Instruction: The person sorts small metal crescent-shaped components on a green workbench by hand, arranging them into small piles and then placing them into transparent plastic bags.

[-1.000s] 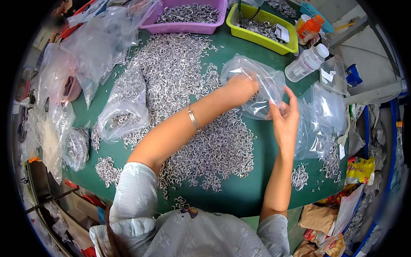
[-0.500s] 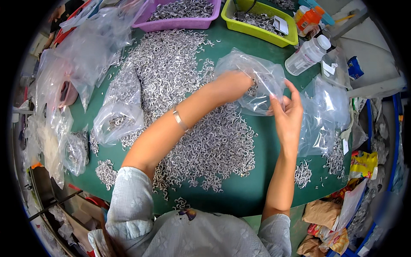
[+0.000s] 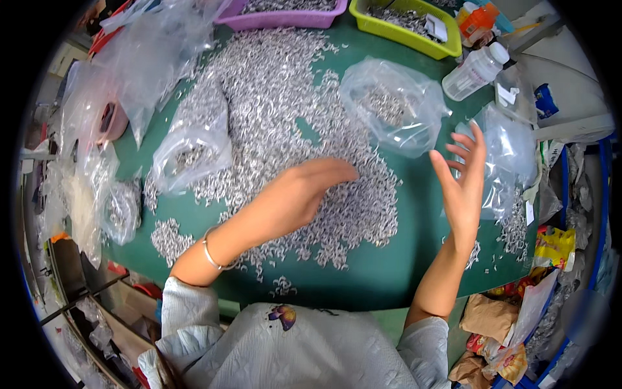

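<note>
The narrow left hand (image 3: 301, 194), contents hidden, seems to gather grey pieces (image 3: 366, 211); the one-o'clock bag (image 3: 409, 128) probably wants the wide right hand (image 3: 464, 178) steadying it.

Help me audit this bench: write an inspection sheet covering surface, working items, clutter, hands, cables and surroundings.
Surface: green tabletop, largely covered by small curved metal pieces.
Working items: pieces in a loose pile; clear bag at its right, with pieces inside.
Clutter: white bottle, purple tray, yellow-green tray.
Hands: left hand over the pile, grip hidden; right hand open, nothing held.
Cables: nothing seen clearly.
Surroundings: brown paper bag and yellow packet beyond the table's right edge.
</note>
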A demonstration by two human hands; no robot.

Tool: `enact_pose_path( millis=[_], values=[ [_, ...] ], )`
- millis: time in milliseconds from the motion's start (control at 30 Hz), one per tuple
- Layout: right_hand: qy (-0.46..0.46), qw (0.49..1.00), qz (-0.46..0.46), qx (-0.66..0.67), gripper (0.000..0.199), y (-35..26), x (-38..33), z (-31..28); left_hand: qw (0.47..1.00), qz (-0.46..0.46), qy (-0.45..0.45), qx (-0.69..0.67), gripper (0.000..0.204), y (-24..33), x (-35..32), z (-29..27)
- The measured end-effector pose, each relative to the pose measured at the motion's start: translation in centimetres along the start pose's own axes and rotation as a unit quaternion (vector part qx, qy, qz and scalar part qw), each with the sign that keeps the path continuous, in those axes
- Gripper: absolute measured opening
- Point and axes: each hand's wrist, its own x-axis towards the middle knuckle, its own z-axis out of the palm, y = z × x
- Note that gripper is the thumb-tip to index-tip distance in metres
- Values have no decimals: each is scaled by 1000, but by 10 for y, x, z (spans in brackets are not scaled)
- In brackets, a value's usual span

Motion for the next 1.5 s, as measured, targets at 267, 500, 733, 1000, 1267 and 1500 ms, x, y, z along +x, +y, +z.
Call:
enact_pose_path(
  millis=[267, 500, 733, 1000, 1267, 1500],
  values=[
    [-306, 934, -176, -60, 65, -13, -146, 29, 990, -124, 0, 70, 35, 30, -141, 39],
    [-362, 904, -195, -119, 65, -8, -214, 30, 987, -73, -6, 145, 33, 30, -213, 87],
    [-252, 949, -180, -57, 56, -20, -228, 41, 987, -53, 127, 85, 40, 13, -232, 105],
    [-247, 939, -204, -128, 47, -18, -245, 37, 969, -133, 166, 123, 49, 23, -245, 92],
    [-380, 902, -202, -43, 60, -34, -265, 50, 967, -147, 178, 107, 52, 20, -251, 88],
    [-415, 884, -211, -28, 65, -42, -277, 65, 972, -135, 183, 65, 42, 22, -260, 95]
  ],
)
